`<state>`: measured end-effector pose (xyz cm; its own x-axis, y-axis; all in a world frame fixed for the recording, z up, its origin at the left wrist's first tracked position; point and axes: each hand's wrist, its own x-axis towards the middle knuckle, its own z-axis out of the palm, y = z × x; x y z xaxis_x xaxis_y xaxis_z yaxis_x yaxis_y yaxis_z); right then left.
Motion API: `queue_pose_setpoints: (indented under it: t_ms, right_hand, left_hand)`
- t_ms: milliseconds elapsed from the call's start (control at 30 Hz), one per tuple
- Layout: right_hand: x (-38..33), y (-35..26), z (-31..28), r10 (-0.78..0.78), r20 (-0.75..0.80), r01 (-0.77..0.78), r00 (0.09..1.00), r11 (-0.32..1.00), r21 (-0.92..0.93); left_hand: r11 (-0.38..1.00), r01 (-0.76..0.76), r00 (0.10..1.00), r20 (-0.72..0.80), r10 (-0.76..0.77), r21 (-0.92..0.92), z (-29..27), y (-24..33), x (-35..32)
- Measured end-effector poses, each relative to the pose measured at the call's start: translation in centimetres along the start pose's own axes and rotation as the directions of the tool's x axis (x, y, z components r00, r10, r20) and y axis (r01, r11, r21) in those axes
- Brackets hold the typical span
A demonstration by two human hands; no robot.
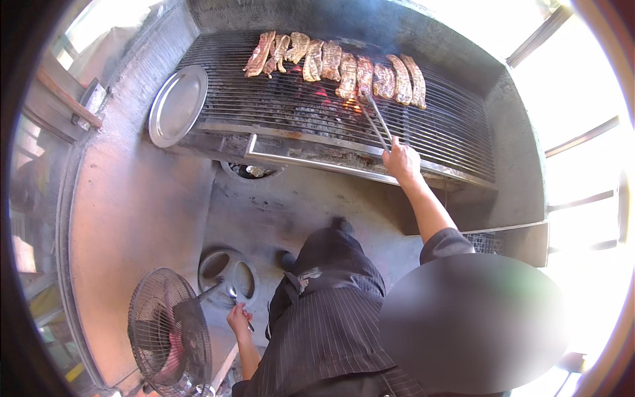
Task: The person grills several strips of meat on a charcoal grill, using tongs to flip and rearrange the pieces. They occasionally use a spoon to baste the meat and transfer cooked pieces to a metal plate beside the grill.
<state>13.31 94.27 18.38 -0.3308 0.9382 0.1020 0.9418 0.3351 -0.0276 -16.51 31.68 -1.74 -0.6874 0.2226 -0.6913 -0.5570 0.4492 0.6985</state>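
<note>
My right hand (401, 161) reaches over the front edge of the grill, closed around long metal tongs (378, 121). The tongs' tips are at the near end of one browned meat strip (364, 74); whether they pinch it I cannot tell. Several more strips lie side by side in a row across the far part of the grill grate (264, 106), above glowing coals. Low on the left, my left hand (239, 319) is closed on a metal spoon (232, 293), its shiny bowl pointing away from me.
An oval metal platter (178, 106) rests at the grill's left end. A metal rail (317, 162) runs along the grill front. A standing fan (169, 331) is near my left hand, beside a round base (228, 274) on the floor. A blurred oval (473, 324) covers the lower right.
</note>
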Motion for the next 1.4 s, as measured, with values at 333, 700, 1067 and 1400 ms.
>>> queue_pose_setpoints:
  t_ms: [333,700,1067,1400]
  right_hand:
    - [2.6,1.7,-4.9,-0.004,0.436,-0.429,0.9,-0.185,0.884]
    - [-12.9,0.2,2.8,-0.209,0.51,-0.474,0.834,-0.743,0.472]
    - [-13.1,0.1,2.2,-0.177,0.509,-0.474,0.842,-0.694,0.543]
    - [-12.5,0.2,2.5,-0.161,0.519,-0.479,0.84,-0.669,0.568]
  left_hand:
    - [-0.017,-0.72,0.59,0.624,0.512,0.694,-5.0,-9.0,5.6]
    - [0.262,-0.535,0.842,0.484,0.238,0.803,-4.1,-2.2,6.3]
    - [0.947,-0.096,0.978,0.206,0.032,0.306,0.5,1.7,5.1]
    - [0.732,-0.326,0.937,0.307,0.167,0.599,-6.5,-6.3,3.9]
